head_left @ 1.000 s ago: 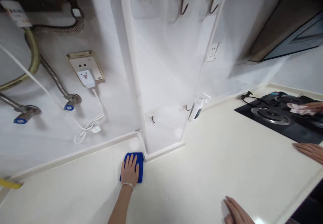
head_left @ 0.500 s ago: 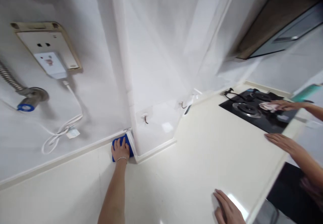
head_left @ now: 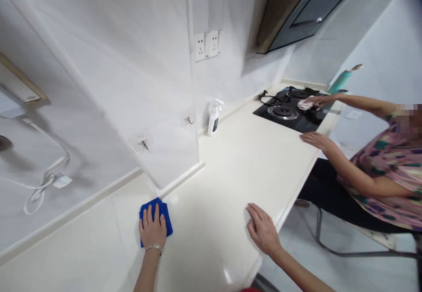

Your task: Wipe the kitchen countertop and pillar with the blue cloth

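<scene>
My left hand [head_left: 153,227], with a bracelet at the wrist, grips a folded blue cloth [head_left: 167,222] from above, its fingers spread across the top. The cloth rests on the white countertop [head_left: 211,221], just in front of the wall's projecting corner, and the palm hides part of it. Near the counter's front edge, my right hand [head_left: 263,228] lies on the surface with its fingers stretched out and nothing in it.
A co-worker [head_left: 382,169] sits at the right, one hand on a pinkish cloth [head_left: 306,103] over the black cooktop [head_left: 293,116], the other on the counter edge. A white spray bottle [head_left: 214,118] stands against the wall. A coiled white cord [head_left: 49,180] hangs at left.
My left hand has drawn the blue cloth away from the wall corner onto open countertop. The view has swung right, bringing the spray bottle and more of the co-worker into sight.
</scene>
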The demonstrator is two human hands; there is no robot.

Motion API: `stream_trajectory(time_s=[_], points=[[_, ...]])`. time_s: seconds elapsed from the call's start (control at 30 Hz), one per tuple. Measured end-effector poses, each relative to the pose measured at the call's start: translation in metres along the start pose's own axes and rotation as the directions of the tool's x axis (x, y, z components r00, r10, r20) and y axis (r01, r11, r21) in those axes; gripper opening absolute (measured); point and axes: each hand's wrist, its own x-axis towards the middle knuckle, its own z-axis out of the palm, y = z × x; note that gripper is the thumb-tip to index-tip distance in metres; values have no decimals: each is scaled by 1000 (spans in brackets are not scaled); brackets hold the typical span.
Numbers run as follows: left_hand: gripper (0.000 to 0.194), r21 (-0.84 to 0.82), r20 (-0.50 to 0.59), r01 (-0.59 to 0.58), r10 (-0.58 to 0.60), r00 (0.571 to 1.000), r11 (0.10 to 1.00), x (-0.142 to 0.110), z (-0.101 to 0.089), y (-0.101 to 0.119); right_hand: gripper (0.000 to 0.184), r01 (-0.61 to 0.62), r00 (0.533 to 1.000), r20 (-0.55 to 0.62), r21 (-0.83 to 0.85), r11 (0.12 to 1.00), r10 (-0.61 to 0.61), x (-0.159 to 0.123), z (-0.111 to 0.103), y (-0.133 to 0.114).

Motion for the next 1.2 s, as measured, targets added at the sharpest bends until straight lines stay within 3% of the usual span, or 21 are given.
stream_trajectory(time_s=[0.1, 0.2, 0.27, 0.33, 0.4, 0.47, 0.53, 0.6, 0.67, 0.77, 0.83, 0.9, 1.0, 1.2], points=[[54, -49, -26, -34, 33, 999, 998, -46, 2, 47, 48, -6, 1000, 6, 5, 1000, 6, 0, -2, -3], [55, -142, 18, -59, 62, 998, 988, -81, 4, 121, 49, 3, 1000, 6, 28, 1000, -3, -2, 0, -2], [58, -240, 79, -127, 150, 986, 962, -95, 4, 173, 47, 5, 1000, -10, 85, 996, -4, -2, 0, 1], [60, -359, 127, -215, 276, 953, 908, -102, 1, 215, 44, -21, 999, -35, 189, 982, 28, 1, -1, 7], [61, -484, 145, -326, 442, 885, 812, -103, -5, 236, 44, -94, 990, -74, 317, 944, 123, 8, -6, 10], [59, -591, 133, -382, 554, 822, 710, -99, -11, 231, 49, -143, 973, -112, 401, 905, 204, 18, -14, 4], [57, -646, 121, -333, 524, 843, 686, -93, -16, 204, 54, -104, 982, -106, 387, 916, 156, 29, -22, -13], [57, -623, 112, -208, 349, 931, 754, -87, -18, 164, 56, 32, 999, 5, 300, 953, -35, 40, -28, -39], [59, -532, 98, -107, 187, 977, 840, -82, -20, 120, 60, 176, 960, 175, 236, 956, -220, 52, -30, -67], [66, -326, 101, 85, -55, 993, 942, -83, -20, 68, 61, 223, 876, 369, 260, 940, -310, 64, -28, -92], [68, -233, 124, 234, -210, 970, 944, -88, -20, 49, 60, 204, 849, 424, 291, 935, -316, 63, -26, -91], [69, -187, 144, 328, -304, 942, 926, -95, -20, 43, 59, 219, 833, 435, 309, 926, -342, 57, -28, -76], [71, -153, 142, 362, -342, 929, 920, -100, -22, 48, 58, 240, 836, 431, 271, 932, -341, 47, -35, -36], [76, -121, 85, 324, -316, 945, 938, -97, -29, 62, 55, 60, 939, 342, -56, 997, -37, 68, -49, 77]])
